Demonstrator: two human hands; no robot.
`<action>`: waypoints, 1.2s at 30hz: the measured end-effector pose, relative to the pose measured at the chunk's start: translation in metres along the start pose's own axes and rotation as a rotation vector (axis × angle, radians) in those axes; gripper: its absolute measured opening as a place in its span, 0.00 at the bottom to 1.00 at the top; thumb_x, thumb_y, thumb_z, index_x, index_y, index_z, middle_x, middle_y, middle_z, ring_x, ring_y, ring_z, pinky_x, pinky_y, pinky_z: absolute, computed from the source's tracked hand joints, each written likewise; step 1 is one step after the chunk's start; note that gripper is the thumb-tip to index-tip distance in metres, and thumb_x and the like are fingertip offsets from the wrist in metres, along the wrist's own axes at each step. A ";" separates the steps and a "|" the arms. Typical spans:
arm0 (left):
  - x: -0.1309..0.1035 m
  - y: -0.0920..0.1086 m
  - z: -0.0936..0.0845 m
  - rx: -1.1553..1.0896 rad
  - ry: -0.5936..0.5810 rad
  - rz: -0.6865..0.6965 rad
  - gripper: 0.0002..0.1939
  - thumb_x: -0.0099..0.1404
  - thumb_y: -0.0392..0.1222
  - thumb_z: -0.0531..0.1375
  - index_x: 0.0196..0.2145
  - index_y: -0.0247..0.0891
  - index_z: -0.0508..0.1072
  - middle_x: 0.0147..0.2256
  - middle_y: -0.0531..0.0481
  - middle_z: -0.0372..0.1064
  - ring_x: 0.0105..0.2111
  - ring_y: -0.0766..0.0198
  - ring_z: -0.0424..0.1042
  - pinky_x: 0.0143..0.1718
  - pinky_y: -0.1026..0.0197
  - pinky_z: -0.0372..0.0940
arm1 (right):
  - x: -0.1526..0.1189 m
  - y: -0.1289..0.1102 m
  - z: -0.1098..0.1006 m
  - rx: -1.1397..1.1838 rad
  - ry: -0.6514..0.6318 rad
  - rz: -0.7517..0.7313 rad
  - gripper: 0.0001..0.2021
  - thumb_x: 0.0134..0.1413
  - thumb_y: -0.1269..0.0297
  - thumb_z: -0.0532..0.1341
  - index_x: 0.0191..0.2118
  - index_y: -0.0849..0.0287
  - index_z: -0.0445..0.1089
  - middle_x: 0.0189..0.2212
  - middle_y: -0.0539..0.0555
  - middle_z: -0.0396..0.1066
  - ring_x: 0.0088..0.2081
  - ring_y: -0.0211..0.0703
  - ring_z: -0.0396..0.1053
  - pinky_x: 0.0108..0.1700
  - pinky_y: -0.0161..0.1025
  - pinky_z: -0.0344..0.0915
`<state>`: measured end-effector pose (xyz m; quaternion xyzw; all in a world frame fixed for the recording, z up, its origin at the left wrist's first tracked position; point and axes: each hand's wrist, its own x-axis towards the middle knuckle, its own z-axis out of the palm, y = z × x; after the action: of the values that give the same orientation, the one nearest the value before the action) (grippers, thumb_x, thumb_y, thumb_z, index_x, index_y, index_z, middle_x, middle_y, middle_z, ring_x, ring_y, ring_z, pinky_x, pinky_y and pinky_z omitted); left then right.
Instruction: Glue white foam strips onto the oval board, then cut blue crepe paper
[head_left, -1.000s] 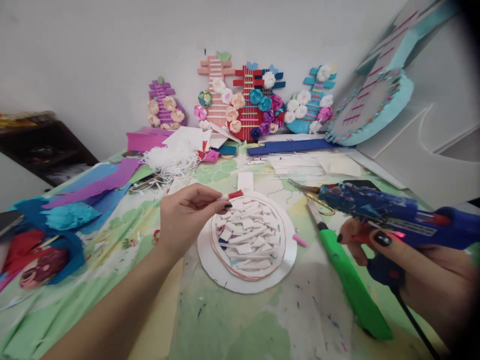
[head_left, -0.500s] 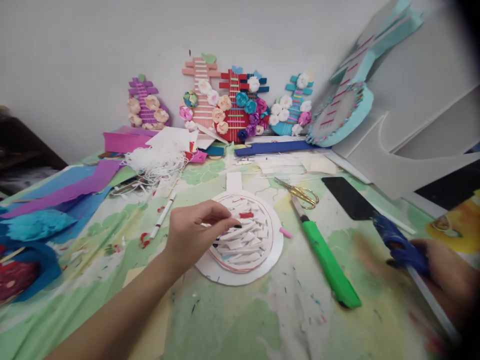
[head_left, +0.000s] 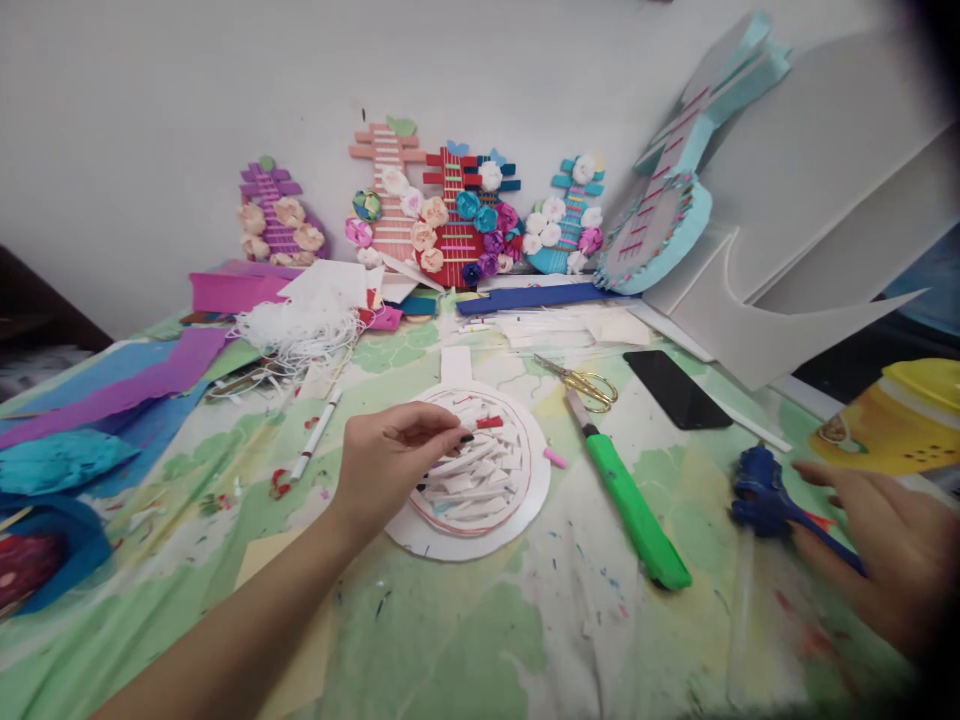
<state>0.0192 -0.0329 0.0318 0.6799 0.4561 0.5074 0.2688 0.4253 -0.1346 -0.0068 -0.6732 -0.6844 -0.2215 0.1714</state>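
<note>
The left hand (head_left: 386, 462) reaches in over the round white board (head_left: 514, 520), its thumb and forefinger drawn together in a pinch; whether anything thin is between the tips cannot be told. Under and beside these fingertips lies a heap of white scraps (head_left: 480, 482), inside a reddish ring on the board. A small red piece (head_left: 490, 423) rests on the heap just to the right of the tips, and the board's narrow neck (head_left: 455, 366) points away beyond them.

The right hand (head_left: 881, 535) is blurred, its fingers partly open and spread at the blue glue gun (head_left: 766, 500); how firmly they hold it cannot be told.

Between the two hands, a pink stick (head_left: 555, 457) lies near the board's edge, then a knife with a green handle (head_left: 637, 510). Gold-handled scissors (head_left: 591, 388) and a black phone (head_left: 677, 390) lie farther off than the left fingertips, to their right. A white marker (head_left: 316, 435) lies to the left of the left hand, with tangled white string (head_left: 300, 325) beyond it. Well beyond the fingers, decorated paper guitars (head_left: 454, 225) stand by the wall.
</note>
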 end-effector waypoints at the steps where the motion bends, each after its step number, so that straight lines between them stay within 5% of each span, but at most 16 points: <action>1: -0.001 0.001 0.001 -0.013 0.003 0.006 0.04 0.52 0.38 0.65 0.26 0.34 0.76 0.24 0.51 0.75 0.24 0.65 0.75 0.28 0.68 0.71 | 0.005 -0.018 -0.011 0.145 -0.034 -0.015 0.16 0.52 0.56 0.54 0.45 0.57 0.66 0.39 0.61 0.71 0.40 0.53 0.69 0.42 0.47 0.65; 6: -0.006 0.003 0.005 -0.018 0.022 0.105 0.04 0.54 0.36 0.64 0.29 0.35 0.76 0.26 0.50 0.76 0.24 0.64 0.75 0.28 0.66 0.73 | 0.040 -0.124 -0.049 0.908 -0.337 0.122 0.11 0.46 0.52 0.62 0.32 0.52 0.76 0.31 0.54 0.75 0.32 0.46 0.71 0.34 0.40 0.68; 10: -0.012 0.006 0.006 0.130 0.067 0.371 0.02 0.55 0.34 0.62 0.29 0.37 0.76 0.27 0.51 0.76 0.26 0.65 0.75 0.29 0.66 0.72 | 0.064 -0.187 -0.042 1.451 -0.568 0.422 0.10 0.41 0.58 0.67 0.34 0.51 0.77 0.33 0.53 0.76 0.36 0.46 0.72 0.41 0.42 0.67; 13: -0.016 0.010 0.007 0.215 0.077 0.562 0.04 0.57 0.32 0.61 0.30 0.39 0.75 0.27 0.52 0.76 0.28 0.66 0.75 0.32 0.66 0.71 | 0.072 -0.214 -0.032 1.813 -0.599 0.609 0.14 0.40 0.62 0.69 0.37 0.53 0.77 0.34 0.53 0.76 0.38 0.44 0.71 0.46 0.42 0.64; 19: -0.025 0.019 0.007 0.244 0.025 0.641 0.07 0.58 0.30 0.60 0.34 0.39 0.73 0.29 0.52 0.76 0.29 0.67 0.75 0.34 0.68 0.70 | 0.076 -0.232 -0.029 2.142 -0.599 0.587 0.07 0.43 0.68 0.67 0.33 0.58 0.77 0.30 0.53 0.76 0.36 0.41 0.70 0.46 0.42 0.62; 31: -0.025 0.003 0.016 0.237 0.045 0.742 0.09 0.60 0.30 0.57 0.37 0.38 0.72 0.32 0.50 0.75 0.33 0.66 0.74 0.38 0.67 0.68 | 0.077 -0.247 -0.027 2.067 -0.389 0.695 0.07 0.39 0.66 0.68 0.29 0.60 0.75 0.31 0.53 0.73 0.34 0.38 0.68 0.40 0.38 0.63; 34: -0.010 -0.005 0.006 0.260 0.097 0.589 0.04 0.61 0.34 0.57 0.33 0.38 0.72 0.30 0.51 0.75 0.31 0.67 0.74 0.35 0.67 0.67 | 0.085 -0.237 -0.019 1.956 -0.246 0.729 0.08 0.35 0.66 0.69 0.27 0.61 0.74 0.28 0.52 0.72 0.31 0.38 0.68 0.37 0.38 0.64; 36: 0.006 -0.016 -0.005 0.362 0.166 0.324 0.04 0.61 0.37 0.55 0.33 0.37 0.70 0.31 0.48 0.73 0.30 0.64 0.73 0.32 0.65 0.67 | 0.089 -0.227 -0.015 1.865 -0.185 0.730 0.09 0.34 0.65 0.69 0.27 0.61 0.74 0.27 0.52 0.72 0.30 0.37 0.67 0.35 0.37 0.65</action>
<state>0.0093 -0.0213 0.0234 0.7371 0.4450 0.5082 0.0195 0.1952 -0.0662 0.0367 -0.4535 -0.3468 0.5221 0.6336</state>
